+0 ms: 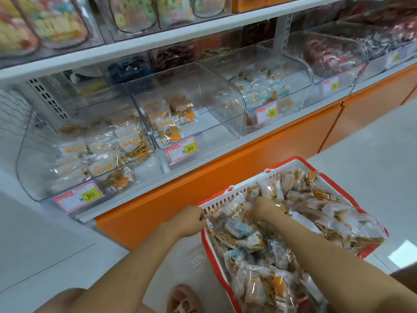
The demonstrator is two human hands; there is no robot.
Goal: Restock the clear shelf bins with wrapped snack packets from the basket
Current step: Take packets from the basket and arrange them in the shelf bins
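A red and white basket [228,197] sits on the floor at lower right, heaped with wrapped snack packets [311,206]. My left hand [188,220] grips the basket's near left rim. My right hand [265,207] is dug into the pile, its fingers buried among the packets, so what it holds is hidden. Three clear shelf bins stand above: the left bin [33,163] partly filled with orange-label packets, the middle bin [216,102] with a few at its left side, the right bin [300,71] with blue-label packets.
Price tags reading 8.80 [182,149] hang on the bin fronts. An orange cabinet front [225,172] runs below the white shelf. More bins fill the upper shelf [135,41]. My sandalled foot [184,299] rests on the pale floor beside the basket.
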